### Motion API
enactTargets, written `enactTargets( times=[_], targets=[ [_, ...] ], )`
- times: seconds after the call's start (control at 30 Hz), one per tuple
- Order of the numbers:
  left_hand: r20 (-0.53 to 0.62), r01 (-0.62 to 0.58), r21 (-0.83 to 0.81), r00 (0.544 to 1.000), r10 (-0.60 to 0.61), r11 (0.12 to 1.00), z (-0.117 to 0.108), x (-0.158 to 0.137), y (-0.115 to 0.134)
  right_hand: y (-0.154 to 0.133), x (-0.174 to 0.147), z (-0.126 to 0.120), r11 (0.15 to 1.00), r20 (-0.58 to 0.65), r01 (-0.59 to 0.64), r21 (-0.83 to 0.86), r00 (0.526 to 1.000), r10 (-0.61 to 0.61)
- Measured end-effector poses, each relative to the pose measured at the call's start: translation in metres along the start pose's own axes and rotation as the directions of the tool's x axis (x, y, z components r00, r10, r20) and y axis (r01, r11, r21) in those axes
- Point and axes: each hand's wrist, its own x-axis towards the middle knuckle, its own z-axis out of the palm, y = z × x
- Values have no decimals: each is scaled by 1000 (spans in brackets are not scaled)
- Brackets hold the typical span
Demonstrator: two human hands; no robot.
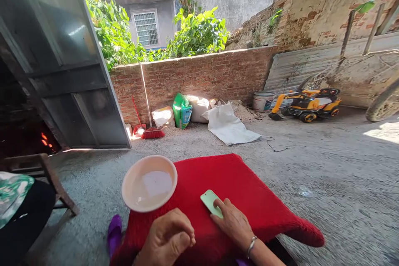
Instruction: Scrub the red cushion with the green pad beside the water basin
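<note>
Pale green and flat, the small card-like piece (210, 202) lies on the red knitted cloth (249, 191) that covers the low desk in front of the person, and the right hand (233, 223) is the one on it: the fingers (219, 207) are stretched forward and lie nearly together, their tips pressing on the near right end of the piece rather than pinching it. Its long axis runs on a slant, from the far left corner down toward the near right, so most of the piece lies ahead of and to the left of those fingertips, pointing roughly toward the shallow cream bowl (149, 183). That bowl sits at the left edge of the cloth, near the green piece but apart from it, and seems to hold a little clear liquid, though I cannot be sure. The left hand (168, 239) is loosely curled just before the bowl, thumb against the bent fingers, holding nothing that shows and touching neither bowl nor green piece; it is nearer the bowl, while the right hand is the only one in contact with the piece. A metal bangle (251, 246) circles the right wrist. A purple slipper (114, 232) shows on the concrete floor beside the cloth, and another person's patterned sleeve (12, 193) is at the far left
</note>
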Motion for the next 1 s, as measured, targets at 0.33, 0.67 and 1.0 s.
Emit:
enactTargets(
  times=[0.33, 0.67, 1.0],
  targets=[
    [-244, 85, 516, 969, 51, 852, 16, 37, -143, -56, -29, 27, 977, 98, 164, 135, 979, -178],
    [-74, -54, 955, 909, 410, 291, 33, 29, -207, 80, -33, -25, 986, -27, -165, -1, 986, 165],
    [15, -86, 989, 866, 499, 120, 17, 31, -232, 15, -40, -12, 993, 19, -9, 118, 1000, 6]
  ],
)
